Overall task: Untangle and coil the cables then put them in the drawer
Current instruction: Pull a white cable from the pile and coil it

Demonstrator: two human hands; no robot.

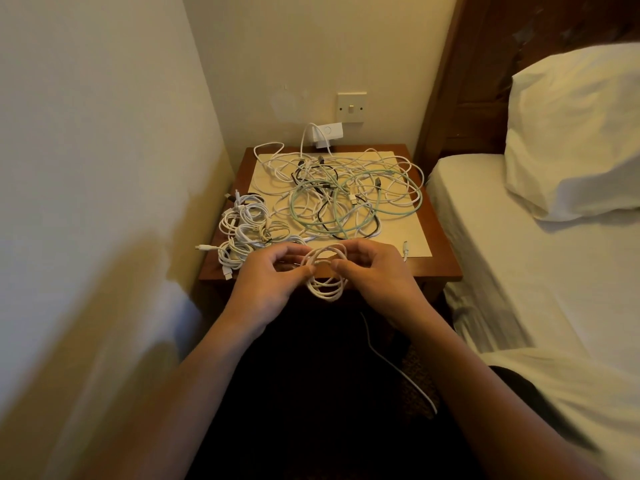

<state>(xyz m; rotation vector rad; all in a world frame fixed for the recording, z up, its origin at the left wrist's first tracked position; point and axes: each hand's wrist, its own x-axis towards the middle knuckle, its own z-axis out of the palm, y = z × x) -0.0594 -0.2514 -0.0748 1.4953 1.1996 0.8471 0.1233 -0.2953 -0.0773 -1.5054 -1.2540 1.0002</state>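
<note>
A small coil of white cable [325, 287] hangs in front of the wooden bedside table [438, 244]. My left hand [268, 284] pinches its left side and my right hand [375, 275] pinches its right side, thumbs nearly meeting. A loose white end [398, 368] trails down from the coil toward the dark floor. A tangle of white, black and mint-green cables [346, 195] lies on the table's middle. Several coiled white cables [242, 230] are heaped at the table's left front. The drawer is hidden behind my hands.
A wall plug with a white cable [325, 135] sits below a light switch [351, 107] at the back. A cream wall [104, 168] closes the left side. The bed [502, 254] and pillow [571, 133] stand close on the right. A beige mat [414, 237] covers the tabletop.
</note>
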